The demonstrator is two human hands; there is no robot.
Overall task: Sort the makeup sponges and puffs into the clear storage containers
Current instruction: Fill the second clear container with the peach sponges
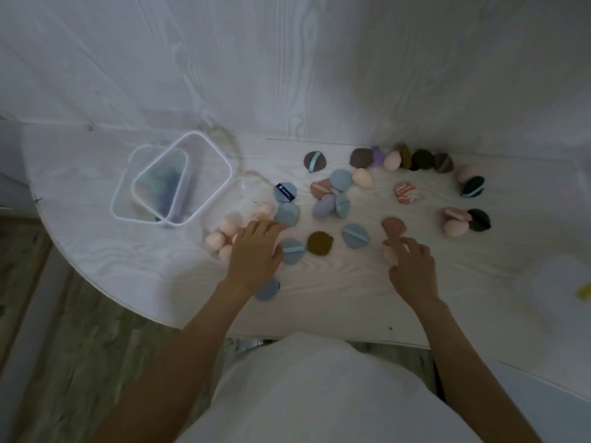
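Containers (204,148) stand up and to the left of the left hand, two clear tubs nested or overlapping, with a few blue and pale pieces already inside; they sit within an easy reach, probably so sorted items can be dropped in. Under everything lies the white table (96,244), where the unsorted lot is spread beyond and to the right of both hands, mostly loose, so each colour can be seen. Blue puffs (287,214) gather just ahead of and under the left hand, likely grouped by colour. Peach sponges (220,236) cluster right beside the left hand, on its left, seemingly inside a faint clear dish, though I cannot be sure. A brown puff (319,243) lies between the hands, and a pink puff (394,227) sits just beyond the right fingertips. The left hand (256,251) rests palm down, fingers extended and relaxed, touching the nearest blue puff. The right hand (412,266) curls its fingers around a peach sponge (390,255), apparently lifting it for sorting.
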